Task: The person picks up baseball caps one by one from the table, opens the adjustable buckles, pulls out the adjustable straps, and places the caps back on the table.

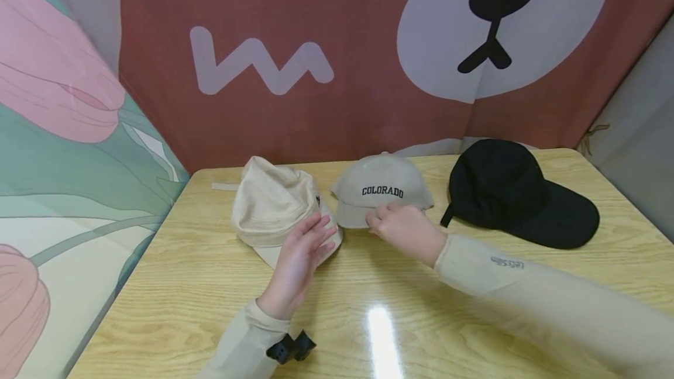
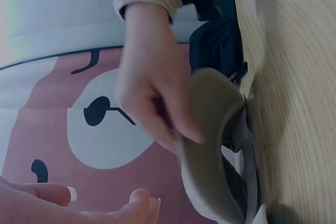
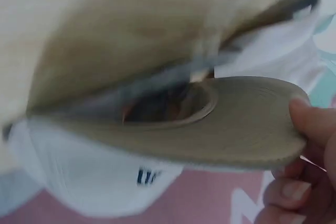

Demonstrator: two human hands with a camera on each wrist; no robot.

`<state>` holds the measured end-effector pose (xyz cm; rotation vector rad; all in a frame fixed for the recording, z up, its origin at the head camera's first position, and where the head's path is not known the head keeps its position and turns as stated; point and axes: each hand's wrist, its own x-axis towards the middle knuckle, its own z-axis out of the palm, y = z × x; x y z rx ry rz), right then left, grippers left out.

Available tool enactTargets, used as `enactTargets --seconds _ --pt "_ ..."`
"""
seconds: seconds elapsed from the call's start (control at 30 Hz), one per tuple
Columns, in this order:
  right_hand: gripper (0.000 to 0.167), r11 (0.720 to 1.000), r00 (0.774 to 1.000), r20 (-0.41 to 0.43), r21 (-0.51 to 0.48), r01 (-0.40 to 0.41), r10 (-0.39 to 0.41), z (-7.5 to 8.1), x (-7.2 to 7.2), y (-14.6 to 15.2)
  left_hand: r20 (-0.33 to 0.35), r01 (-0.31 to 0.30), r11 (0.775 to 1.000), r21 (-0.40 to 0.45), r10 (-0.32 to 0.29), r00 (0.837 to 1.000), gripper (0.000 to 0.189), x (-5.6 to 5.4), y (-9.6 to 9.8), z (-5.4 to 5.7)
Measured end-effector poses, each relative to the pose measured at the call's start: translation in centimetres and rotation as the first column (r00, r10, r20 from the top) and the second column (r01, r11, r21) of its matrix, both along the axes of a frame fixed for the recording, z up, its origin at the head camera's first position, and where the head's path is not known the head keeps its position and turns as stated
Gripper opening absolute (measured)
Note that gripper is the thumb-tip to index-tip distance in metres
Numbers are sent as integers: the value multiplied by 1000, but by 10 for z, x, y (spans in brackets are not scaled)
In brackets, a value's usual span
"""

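A light grey cap (image 1: 381, 183) with COLORADO lettering sits mid-table near the back. My right hand (image 1: 402, 227) pinches the edge of its brim; in the right wrist view the thumb lies on the underside of the brim (image 3: 252, 124). To the left, a cream cap (image 1: 274, 203) rests with its crown partly sunken. My left hand (image 1: 300, 256), fingers extended and palm turned inward, is in front of that cap's brim; whether it touches cannot be told. In the left wrist view, the grey cap's brim (image 2: 207, 114) is raised off the table, with my right hand on it.
A black cap (image 1: 500, 192) lies at the right, its brim pointing right. The wooden table (image 1: 174, 297) ends at the back against a brown cloth (image 1: 295, 121) with a bear face. A patterned cloth (image 1: 79, 162) hangs at the left.
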<state>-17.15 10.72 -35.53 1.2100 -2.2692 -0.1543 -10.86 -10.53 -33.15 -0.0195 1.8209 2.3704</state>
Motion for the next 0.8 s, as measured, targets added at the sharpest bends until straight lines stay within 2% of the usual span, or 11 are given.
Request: enactTargets --seconds 0.07,0.2,0.4,0.5,0.63,0.73,0.8 --pt "23 1000 995 94 8 16 -16 -7 -5 -6 1 -3 1000 -4 3 1000 52 0 0 0" --pt "25 998 964 260 7 55 -55 -19 -13 -10 3 0 1000 -7 0 1000 52 -1 0 0" --pt "16 993 905 417 -38 111 -85 -25 -19 -5 2 6 1000 -6 -6 1000 53 -2 1 -3" --pt "15 990 905 419 -74 119 -78 -23 -16 7 -4 13 1000 -6 -13 1000 53 -2 2 -4" --pt "16 986 928 362 -100 135 -91 -18 -6 28 -15 17 1000 -10 -17 1000 51 -2 4 -6" --pt "14 973 920 360 -103 205 -156 -12 2 46 -12 18 1000 -13 -18 1000 50 -3 5 -7" --pt "14 957 903 370 -99 272 -218 -8 7 61 -9 23 1000 -15 -23 1000 50 -3 5 -7"
